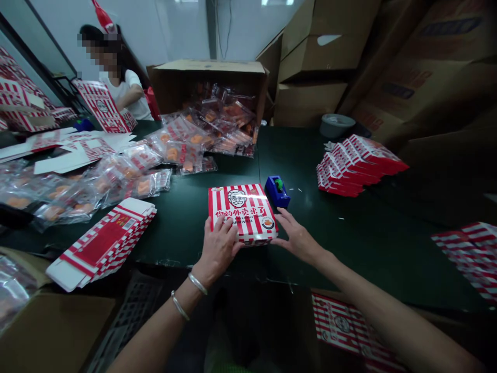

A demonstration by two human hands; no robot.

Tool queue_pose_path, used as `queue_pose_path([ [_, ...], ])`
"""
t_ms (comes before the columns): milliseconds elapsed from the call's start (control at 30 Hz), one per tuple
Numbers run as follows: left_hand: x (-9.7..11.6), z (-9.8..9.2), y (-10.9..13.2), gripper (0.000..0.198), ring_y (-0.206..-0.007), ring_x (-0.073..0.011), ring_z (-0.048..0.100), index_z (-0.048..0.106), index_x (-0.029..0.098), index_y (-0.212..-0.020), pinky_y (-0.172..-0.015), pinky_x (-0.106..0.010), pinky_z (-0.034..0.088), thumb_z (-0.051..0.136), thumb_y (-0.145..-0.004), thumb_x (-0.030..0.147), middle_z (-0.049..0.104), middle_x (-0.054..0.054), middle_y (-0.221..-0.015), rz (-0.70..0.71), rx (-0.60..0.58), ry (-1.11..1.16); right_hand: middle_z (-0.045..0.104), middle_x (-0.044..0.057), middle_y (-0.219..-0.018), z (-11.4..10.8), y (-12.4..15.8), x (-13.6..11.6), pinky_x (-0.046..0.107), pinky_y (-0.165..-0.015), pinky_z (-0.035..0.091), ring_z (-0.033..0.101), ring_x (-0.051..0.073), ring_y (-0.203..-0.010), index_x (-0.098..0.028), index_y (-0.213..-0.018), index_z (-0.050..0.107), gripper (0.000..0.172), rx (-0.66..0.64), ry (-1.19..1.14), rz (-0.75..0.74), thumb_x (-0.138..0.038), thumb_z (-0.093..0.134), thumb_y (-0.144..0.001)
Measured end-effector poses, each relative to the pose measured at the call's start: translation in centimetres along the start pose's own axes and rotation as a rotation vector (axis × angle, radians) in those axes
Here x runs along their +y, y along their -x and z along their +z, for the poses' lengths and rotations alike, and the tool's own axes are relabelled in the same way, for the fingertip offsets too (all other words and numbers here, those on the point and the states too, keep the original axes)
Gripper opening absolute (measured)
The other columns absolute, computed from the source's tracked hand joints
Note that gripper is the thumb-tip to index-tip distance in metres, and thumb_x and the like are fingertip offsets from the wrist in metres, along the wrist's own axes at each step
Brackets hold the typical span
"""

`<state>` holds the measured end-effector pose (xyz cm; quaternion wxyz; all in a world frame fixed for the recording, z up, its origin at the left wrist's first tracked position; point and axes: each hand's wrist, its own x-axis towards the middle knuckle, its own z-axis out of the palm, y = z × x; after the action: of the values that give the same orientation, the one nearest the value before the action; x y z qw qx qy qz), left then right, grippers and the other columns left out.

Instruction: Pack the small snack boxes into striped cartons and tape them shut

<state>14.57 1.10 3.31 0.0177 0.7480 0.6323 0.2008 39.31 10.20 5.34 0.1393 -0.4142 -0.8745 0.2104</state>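
Note:
A closed red-and-white striped carton [243, 212], printed with a cartoon face and red lettering, lies flat on the dark green table [202, 238]. My left hand [217, 249] rests over its near left edge, with fingers on the lid. My right hand [297, 238] presses its fingertips against the carton's right corner. A blue tape dispenser [277, 190] stands just beyond the carton, close to my right hand. The carton's underside is hidden.
Flattened striped cartons [103, 243] lie left, beside many clear packets [124, 176] of orange food. A stack of folded cartons [359, 166] sits right. A cardboard box [205, 77] stands behind. A co-worker [120, 88] handles a carton at the far left.

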Motion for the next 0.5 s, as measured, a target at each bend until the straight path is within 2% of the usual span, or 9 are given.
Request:
queue_pose_path([
  [67,-0.3,0.7,-0.3,0.020,-0.124,-0.0338,0.051,0.061,0.019,-0.098,-0.103,-0.057,0.038,0.070,-0.081,0.026,0.064,-0.012,-0.124,0.025,-0.006,0.021,0.024,0.020,-0.155,-0.3,-0.4,0.2,0.053,-0.110,0.039,0.028,0.036,-0.141,-0.016,-0.145,0.033,0.078,0.002,0.092,-0.112,-0.027,0.071,-0.079],
  [100,-0.4,1.0,-0.4,0.017,-0.122,-0.0325,0.053,0.061,0.018,-0.096,-0.102,-0.055,0.040,0.068,-0.083,0.025,0.065,-0.011,-0.122,0.030,0.000,0.033,0.024,0.019,-0.155,-0.3,-0.7,0.4,0.054,-0.112,0.035,0.024,0.035,-0.143,-0.017,-0.147,0.031,0.080,-0.011,0.117,-0.169,-0.027,0.071,-0.078],
  [167,-0.7,1.7,-0.4,0.012,-0.119,-0.0307,0.056,0.061,0.019,-0.094,-0.101,-0.053,0.041,0.066,-0.085,0.025,0.067,-0.010,-0.119,0.027,0.033,0.042,0.033,0.016,-0.152,-0.1,-1.2,0.9,0.055,-0.113,0.033,0.025,0.033,-0.143,-0.020,-0.145,0.037,0.072,-0.059,0.124,-0.265,-0.023,0.069,-0.080],
  [233,-0.8,1.9,-0.4,0.008,-0.117,-0.0293,0.057,0.061,0.020,-0.093,-0.102,-0.053,0.041,0.064,-0.086,0.024,0.069,-0.008,-0.117,0.016,0.061,0.032,0.043,0.014,-0.146,0.5,-1.7,1.4,0.053,-0.112,0.036,0.031,0.030,-0.141,-0.020,-0.139,0.045,0.058,-0.091,0.088,-0.321,-0.015,0.062,-0.084],
  [300,-0.8,1.5,-0.6,0.009,-0.115,-0.0288,0.057,0.062,0.021,-0.094,-0.100,-0.051,0.042,0.064,-0.086,0.023,0.070,-0.008,-0.113,0.000,0.041,0.024,0.047,0.015,-0.144,1.1,-1.9,1.7,0.052,-0.111,0.037,0.033,0.028,-0.140,-0.019,-0.137,0.048,0.055,-0.086,0.047,-0.320,-0.011,0.060,-0.084],
  [433,-0.3,0.4,-1.1,0.028,-0.112,-0.0295,0.055,0.062,0.023,-0.105,-0.096,-0.048,0.044,0.071,-0.080,0.031,0.068,-0.007,-0.115,0.052,-0.068,0.033,0.045,0.016,-0.145,1.4,-2.1,1.2,0.056,-0.109,0.039,0.032,0.033,-0.140,-0.019,-0.133,0.053,0.064,-0.143,0.042,-0.291,-0.015,0.074,-0.073],
  [500,0.2,0.2,-1.3,0.027,-0.112,-0.0295,0.054,0.062,0.025,-0.108,-0.096,-0.050,0.042,0.068,-0.082,0.029,0.067,-0.006,-0.118,0.062,-0.052,0.020,0.048,0.016,-0.143,1.6,-2.1,0.6,0.054,-0.109,0.040,0.035,0.032,-0.139,-0.018,-0.129,0.056,0.055,-0.127,0.085,-0.257,-0.010,0.069,-0.076],
])
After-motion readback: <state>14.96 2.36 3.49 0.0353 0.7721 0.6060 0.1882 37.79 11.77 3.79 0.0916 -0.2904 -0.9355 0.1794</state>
